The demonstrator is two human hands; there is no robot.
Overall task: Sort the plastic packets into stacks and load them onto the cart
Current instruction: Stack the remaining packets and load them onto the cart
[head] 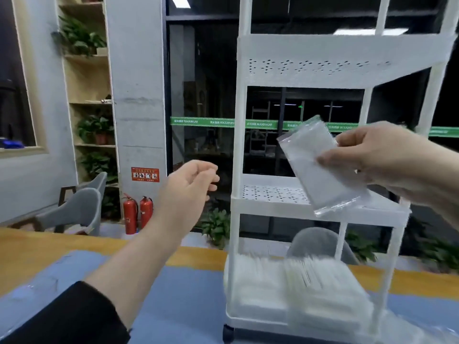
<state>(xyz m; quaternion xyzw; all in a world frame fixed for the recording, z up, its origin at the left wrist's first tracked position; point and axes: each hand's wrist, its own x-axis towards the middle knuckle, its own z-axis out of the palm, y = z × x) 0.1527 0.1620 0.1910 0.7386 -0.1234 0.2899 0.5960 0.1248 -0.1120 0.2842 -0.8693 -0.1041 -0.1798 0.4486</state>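
- The white cart stands on the blue mat that covers the wooden table; every place below is given from this cart.
- The right hand is raised in front of the cart's middle shelf and pinches one plastic packet by its upper right edge, thumb on the near face and fingers curled behind.
- That packet hangs tilted, its lower sealed end just above the middle shelf's front rim and not yet resting on it.
- The left hand is in the air to the left of the cart, fingers loosely curled and holding nothing.
- On the cart's bottom shelf lie stacked packets; motion blur smears them, so I cannot tell how many stacks there are or how tidy they are.
- The middle shelf looks bare apart from the held packet over it; the top shelf's floor is hidden from this angle.
- Handling, as a judgement: the packet looks light and thin, with a soft white filling inside slick clear film, so it will bend if gripped at one corner and may slide off a stack.
- A grip across the flat faces near the middle, or along a sealed end, should keep it level for laying down.
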